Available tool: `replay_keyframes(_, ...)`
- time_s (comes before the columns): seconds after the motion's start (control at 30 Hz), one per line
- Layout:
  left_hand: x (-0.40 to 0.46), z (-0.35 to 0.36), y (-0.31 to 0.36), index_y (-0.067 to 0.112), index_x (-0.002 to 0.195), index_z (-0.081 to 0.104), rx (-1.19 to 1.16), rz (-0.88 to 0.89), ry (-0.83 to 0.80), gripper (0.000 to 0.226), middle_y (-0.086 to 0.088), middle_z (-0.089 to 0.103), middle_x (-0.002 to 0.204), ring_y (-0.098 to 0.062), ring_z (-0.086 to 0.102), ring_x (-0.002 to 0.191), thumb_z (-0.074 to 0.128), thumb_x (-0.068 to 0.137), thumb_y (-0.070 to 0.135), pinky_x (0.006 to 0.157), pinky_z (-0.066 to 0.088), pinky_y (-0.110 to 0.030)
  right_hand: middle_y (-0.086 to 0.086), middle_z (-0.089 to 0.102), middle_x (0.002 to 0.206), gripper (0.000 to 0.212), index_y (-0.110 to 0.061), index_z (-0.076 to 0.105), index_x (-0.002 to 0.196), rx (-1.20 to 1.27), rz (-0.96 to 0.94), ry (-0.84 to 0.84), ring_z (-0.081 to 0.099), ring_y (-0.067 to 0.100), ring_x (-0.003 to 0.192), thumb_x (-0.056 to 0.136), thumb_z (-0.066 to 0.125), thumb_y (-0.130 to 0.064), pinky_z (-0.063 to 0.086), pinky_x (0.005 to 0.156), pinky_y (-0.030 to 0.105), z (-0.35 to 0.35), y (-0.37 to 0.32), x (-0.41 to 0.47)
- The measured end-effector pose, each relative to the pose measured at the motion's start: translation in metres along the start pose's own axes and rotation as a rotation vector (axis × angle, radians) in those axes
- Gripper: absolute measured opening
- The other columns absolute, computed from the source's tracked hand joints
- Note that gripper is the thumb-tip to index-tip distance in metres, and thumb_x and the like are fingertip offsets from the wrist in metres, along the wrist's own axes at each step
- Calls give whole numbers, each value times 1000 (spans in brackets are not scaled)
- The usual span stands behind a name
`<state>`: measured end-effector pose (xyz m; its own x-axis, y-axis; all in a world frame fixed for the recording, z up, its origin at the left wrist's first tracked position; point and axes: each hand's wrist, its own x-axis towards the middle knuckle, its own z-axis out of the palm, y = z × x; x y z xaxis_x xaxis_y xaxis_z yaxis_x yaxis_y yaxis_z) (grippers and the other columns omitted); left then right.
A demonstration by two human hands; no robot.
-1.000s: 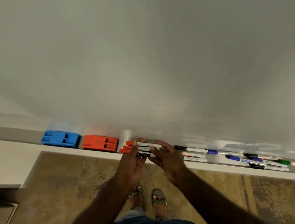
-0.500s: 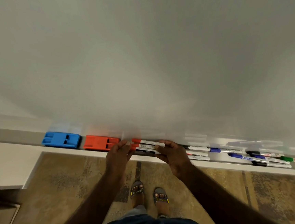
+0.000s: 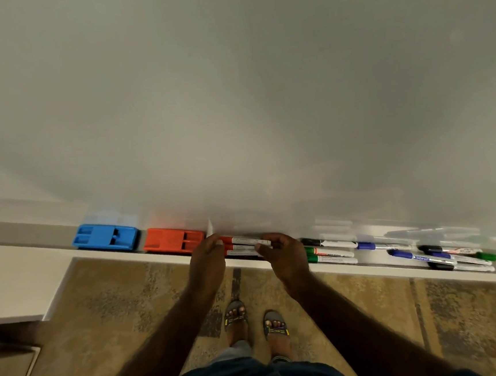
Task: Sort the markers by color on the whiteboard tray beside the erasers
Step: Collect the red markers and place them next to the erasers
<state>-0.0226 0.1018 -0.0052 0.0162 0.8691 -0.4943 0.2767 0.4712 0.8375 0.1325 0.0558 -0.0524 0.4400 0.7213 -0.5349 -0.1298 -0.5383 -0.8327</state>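
Sitting at the left end of the whiteboard tray (image 3: 163, 256) is a blue eraser (image 3: 105, 237), and just beside it on the right is an orange eraser (image 3: 172, 240). Next come the red markers (image 3: 243, 246), a small bunch lying flat on the tray, right beside the orange eraser. The left hand (image 3: 206, 259) is at the cap end of the bunch, with its fingers (image 3: 215, 242) curled against the red caps. The right hand (image 3: 284, 253) is at the other end, and its fingers (image 3: 261, 248) pinch the white ends of the same markers. Past the right hand, in the middle of the tray, lie a black marker (image 3: 328, 243) and two green markers (image 3: 329, 255), close together. A blue marker (image 3: 382, 246) lies just right of them. Near the right end of the tray is a mixed pile (image 3: 454, 258) of blue, black and green markers, lying across each other. Below the tray is a brown patterned floor (image 3: 116, 304), and two feet in sandals (image 3: 254, 322) stand on it.
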Motion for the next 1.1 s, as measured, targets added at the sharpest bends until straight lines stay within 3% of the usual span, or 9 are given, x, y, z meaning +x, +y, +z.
replay_keyframes(0.13, -1, 1, 5, 33, 91, 65, 64, 33, -37, 34, 3, 70, 97, -8, 64, 89, 43, 105, 11, 72, 48, -25, -11, 74, 95, 20, -22, 73, 110, -189, -83, 38, 69, 3, 86, 90, 76, -21, 58, 76, 20, 3, -4, -5)
replay_keyframes(0.33, 6, 2, 4, 14, 118, 68, 190, 40, -31, 28, -6, 70, 111, -21, 65, 103, 44, 104, 13, 94, 53, -41, -10, 74, 104, 28, -24, 71, 115, -478, -218, 67, 67, 3, 91, 88, 73, -34, 60, 84, 31, 7, 1, -5)
replay_keyframes(0.5, 13, 2, 1, 13, 127, 66, 244, 15, -23, 32, -9, 69, 120, -25, 64, 108, 46, 101, 13, 100, 52, -48, -7, 72, 111, 32, -19, 70, 121, -505, -281, 64, 65, 7, 98, 88, 74, -19, 47, 80, 11, 1, -2, -9)
replay_keyframes(0.63, 6, -2, 12, 21, 106, 69, 222, 23, -57, 35, -6, 69, 106, -23, 64, 94, 42, 99, 1, 84, 51, -36, -6, 72, 115, 34, -17, 70, 122, -470, -272, 89, 66, 7, 104, 88, 72, -12, 53, 90, 22, -8, -2, -11)
replay_keyframes(0.73, 8, -3, 10, 28, 88, 64, 235, 15, -71, 38, -17, 69, 94, -25, 59, 75, 41, 97, -1, 66, 44, -35, -2, 75, 97, 17, -15, 74, 100, -522, -288, 110, 70, 11, 90, 86, 70, -7, 59, 79, 26, -13, 4, -9)
replay_keyframes(0.83, 11, -3, 8, 19, 98, 67, 223, 4, -78, 35, -26, 69, 94, -25, 53, 65, 40, 95, -3, 56, 40, -34, -7, 75, 96, 22, -19, 75, 105, -548, -270, 85, 68, 4, 87, 85, 72, -9, 60, 80, 27, -13, 6, -8)
replay_keyframes(0.97, 10, -3, 12, 25, 103, 57, 232, -4, -66, 35, -2, 61, 83, -15, 52, 66, 39, 98, -5, 59, 42, -30, -6, 75, 106, 35, -18, 71, 119, -487, -210, 66, 68, 4, 92, 85, 74, -9, 58, 85, 24, -9, 6, -4)
replay_keyframes(1.1, 13, -4, 9, 14, 114, 62, 289, 4, -75, 32, -7, 63, 90, -23, 59, 76, 41, 97, -4, 66, 46, -34, -9, 75, 96, 32, -18, 73, 115, -452, -194, 45, 69, 1, 87, 84, 74, -10, 61, 83, 27, -5, 7, 0)
